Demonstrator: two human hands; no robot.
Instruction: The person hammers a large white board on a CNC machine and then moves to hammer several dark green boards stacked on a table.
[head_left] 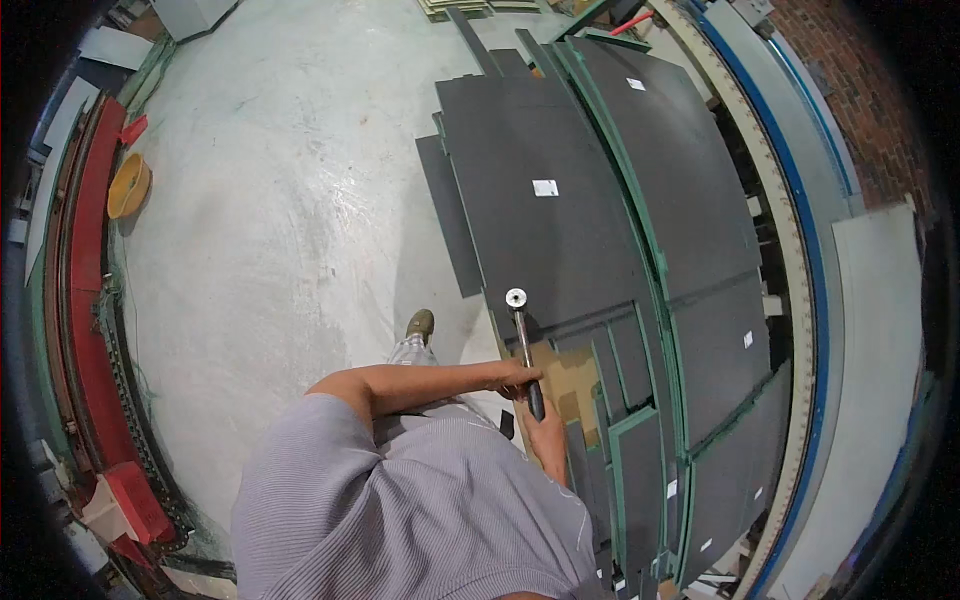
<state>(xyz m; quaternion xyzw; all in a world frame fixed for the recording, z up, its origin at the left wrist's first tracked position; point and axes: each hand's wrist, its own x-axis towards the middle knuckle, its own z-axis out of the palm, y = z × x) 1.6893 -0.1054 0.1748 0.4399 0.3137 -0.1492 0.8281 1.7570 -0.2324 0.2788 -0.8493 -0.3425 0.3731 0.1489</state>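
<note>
Both hands close on one tool: a slim metal rod with a round silver disc head [523,345], held upright over the stack of dark grey flat panels with green edges [560,210]. Left hand [518,378] wraps its fingers around the shaft; right hand [545,432] grips the black handle below. Beneath lies a brown cardboard sheet [572,385]. Pale concrete floor [290,220] spreads leftward, with a yellow bowl-shaped tub [128,186] near a red curved rail [85,250].

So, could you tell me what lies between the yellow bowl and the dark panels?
Only bare grey concrete floor between bowl and panels, in the head view.
</note>
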